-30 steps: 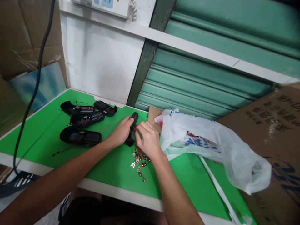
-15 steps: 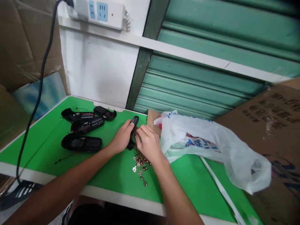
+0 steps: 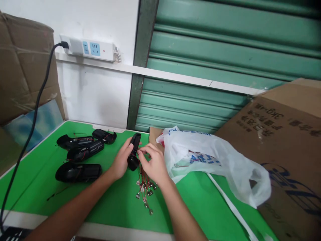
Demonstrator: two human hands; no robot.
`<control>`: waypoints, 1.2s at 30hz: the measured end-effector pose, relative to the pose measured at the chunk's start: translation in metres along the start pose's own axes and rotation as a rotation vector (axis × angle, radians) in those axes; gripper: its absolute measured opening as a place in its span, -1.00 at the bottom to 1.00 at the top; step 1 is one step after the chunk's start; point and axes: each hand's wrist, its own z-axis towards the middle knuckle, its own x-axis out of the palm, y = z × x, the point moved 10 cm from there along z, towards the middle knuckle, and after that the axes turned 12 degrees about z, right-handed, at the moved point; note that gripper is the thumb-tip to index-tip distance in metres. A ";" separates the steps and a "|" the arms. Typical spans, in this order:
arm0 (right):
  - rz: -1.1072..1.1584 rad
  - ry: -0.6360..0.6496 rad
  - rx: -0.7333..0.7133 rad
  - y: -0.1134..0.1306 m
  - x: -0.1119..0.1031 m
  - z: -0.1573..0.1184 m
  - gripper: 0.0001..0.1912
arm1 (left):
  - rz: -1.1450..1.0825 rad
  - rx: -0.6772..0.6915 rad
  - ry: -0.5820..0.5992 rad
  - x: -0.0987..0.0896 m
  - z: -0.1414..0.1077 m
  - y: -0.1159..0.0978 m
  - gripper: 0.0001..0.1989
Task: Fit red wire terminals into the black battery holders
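Observation:
My left hand (image 3: 122, 157) is wrapped around a black plastic casing (image 3: 133, 161), its rounded end tilted up and away. At the casing's right side, my right hand (image 3: 154, 162) pinches thin red wires with thumb and forefinger. A bunch of red wires (image 3: 143, 177) with small metal terminals (image 3: 144, 197) spreads below that hand onto the green tabletop. The exact wire ends between the fingertips are too small to make out. Left of my hands lie several similar black casings (image 3: 78, 172) with red wires in them.
A white plastic bag (image 3: 213, 154) with wires inside lies on the green table (image 3: 120, 201) at right, with a white strip (image 3: 230, 207) in front. Cardboard boxes (image 3: 281, 134) stand at both sides. A black cable (image 3: 37, 107) runs from the power strip (image 3: 100, 50) down the left.
The view has tilted up and shifted right. My left hand has turned the casing so more of its dark inner side shows. My right hand stays beside it, fingers still pinched.

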 end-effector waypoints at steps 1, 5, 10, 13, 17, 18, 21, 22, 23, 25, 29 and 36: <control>0.021 0.013 0.017 -0.001 0.001 0.001 -0.82 | 0.000 0.007 0.004 0.001 -0.001 -0.002 -0.38; 0.111 0.092 0.034 0.002 0.004 0.002 -0.78 | 0.020 0.051 0.027 0.002 -0.002 -0.009 -0.37; 0.142 0.163 0.060 0.002 0.006 0.003 -0.75 | 0.116 0.113 0.086 0.003 -0.005 -0.012 -0.41; 0.131 0.174 0.077 -0.001 0.007 0.002 -0.74 | 0.189 0.145 0.110 0.004 -0.006 -0.010 -0.40; 0.112 0.175 0.111 -0.005 0.011 0.001 -0.75 | 0.260 0.175 0.107 0.004 -0.005 -0.010 -0.36; 0.113 0.173 0.115 -0.006 0.011 0.001 -0.75 | 0.270 0.177 0.101 0.003 -0.005 -0.010 -0.36; 0.122 0.165 0.121 -0.007 0.013 0.001 -0.73 | 0.276 0.173 0.085 0.003 -0.004 -0.007 -0.38; 0.129 0.162 0.122 -0.007 0.013 0.002 -0.73 | 0.276 0.171 0.081 0.003 -0.004 -0.006 -0.39; 0.137 0.159 0.122 -0.008 0.013 0.002 -0.74 | 0.275 0.169 0.075 0.003 -0.003 -0.005 -0.39; 0.155 0.152 0.122 -0.009 0.013 0.003 -0.74 | 0.274 0.169 0.066 0.003 -0.003 -0.003 -0.39; 0.168 0.152 0.130 -0.011 0.012 0.004 -0.74 | 0.278 0.168 0.067 0.001 -0.001 -0.004 -0.40; 0.009 0.207 0.097 -0.006 0.010 0.005 -0.77 | 0.281 0.128 0.053 0.002 0.003 -0.007 -0.32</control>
